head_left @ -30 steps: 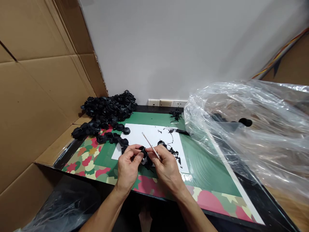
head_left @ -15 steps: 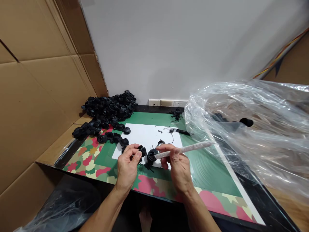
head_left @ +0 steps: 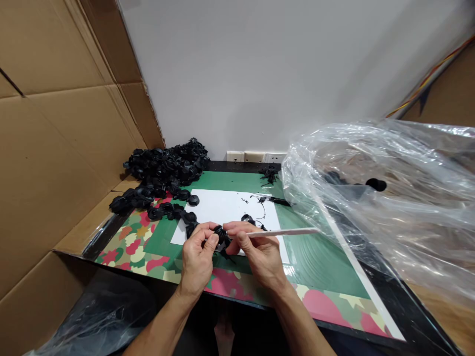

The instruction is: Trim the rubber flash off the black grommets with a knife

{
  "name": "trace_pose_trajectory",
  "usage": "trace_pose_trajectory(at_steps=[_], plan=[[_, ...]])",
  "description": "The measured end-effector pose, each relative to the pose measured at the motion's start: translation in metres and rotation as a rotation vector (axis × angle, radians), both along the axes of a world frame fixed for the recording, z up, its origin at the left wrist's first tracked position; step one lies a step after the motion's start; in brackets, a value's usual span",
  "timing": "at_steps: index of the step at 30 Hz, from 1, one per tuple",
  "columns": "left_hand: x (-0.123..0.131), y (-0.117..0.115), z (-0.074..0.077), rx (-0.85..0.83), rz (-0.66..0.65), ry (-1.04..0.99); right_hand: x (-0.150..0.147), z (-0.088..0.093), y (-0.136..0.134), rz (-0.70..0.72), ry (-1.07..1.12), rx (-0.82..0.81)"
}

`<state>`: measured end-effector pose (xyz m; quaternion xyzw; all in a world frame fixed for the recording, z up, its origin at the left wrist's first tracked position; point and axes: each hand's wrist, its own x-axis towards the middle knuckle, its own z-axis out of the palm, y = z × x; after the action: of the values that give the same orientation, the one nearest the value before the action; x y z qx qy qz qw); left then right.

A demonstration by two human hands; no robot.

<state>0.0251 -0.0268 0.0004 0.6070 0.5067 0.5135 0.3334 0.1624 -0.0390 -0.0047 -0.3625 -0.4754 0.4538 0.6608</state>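
Observation:
Between the thumb and fingers of my left hand (head_left: pixel 196 254) is a small black ribbed rubber part (head_left: pixel 219 231), held above the white sheet (head_left: pixel 215 202). My right hand (head_left: pixel 263 254) grips a long white stick-like tool (head_left: pixel 285 232), its rear end pointing right. The tool's working tip is hidden by my fingers, which are close against the ribbed part; whether the tip touches it I cannot tell. More black rubber with ragged strips shows just below the fingertips, partly hidden. A short row of similar parts (head_left: pixel 189 217) lies left of the sheet.
A large heap of black rubber parts (head_left: pixel 166 163) fills the back left, beside a cardboard wall (head_left: pixel 67 123). Black scraps (head_left: pixel 269 174) lie at the back, near a black pen-like tool (head_left: pixel 279 200). A clear plastic bag (head_left: pixel 371 217) covers the right side.
My right hand has moved left with the white tool, bringing its fingers up to the part in my left hand. The tool now lies nearly level. My left hand has barely moved.

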Motion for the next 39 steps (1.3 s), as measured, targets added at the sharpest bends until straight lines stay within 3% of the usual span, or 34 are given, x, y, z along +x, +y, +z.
trace_pose_trajectory(at_steps=[9, 14, 20, 25, 29, 39], plan=[[0.0, 0.002, -0.008, -0.034, 0.064, -0.085, 0.003, -0.005, -0.008, 0.012, -0.076, -0.11], [-0.001, 0.002, -0.014, -0.029, 0.081, -0.072, -0.002, -0.01, -0.009, 0.01, -0.01, -0.145], [0.001, 0.0, -0.01, 0.007, 0.059, -0.012, -0.007, -0.011, -0.007, -0.027, 0.114, -0.171], [0.001, 0.0, -0.01, 0.01, 0.071, 0.009, -0.003, -0.007, -0.006, -0.155, 0.105, -0.176], [0.001, 0.001, -0.011, 0.011, 0.063, 0.018, -0.001, -0.002, -0.007, -0.115, 0.074, -0.184], [0.001, -0.001, -0.009, 0.013, 0.043, 0.016, -0.004, -0.003, -0.008, -0.041, 0.008, -0.036]])
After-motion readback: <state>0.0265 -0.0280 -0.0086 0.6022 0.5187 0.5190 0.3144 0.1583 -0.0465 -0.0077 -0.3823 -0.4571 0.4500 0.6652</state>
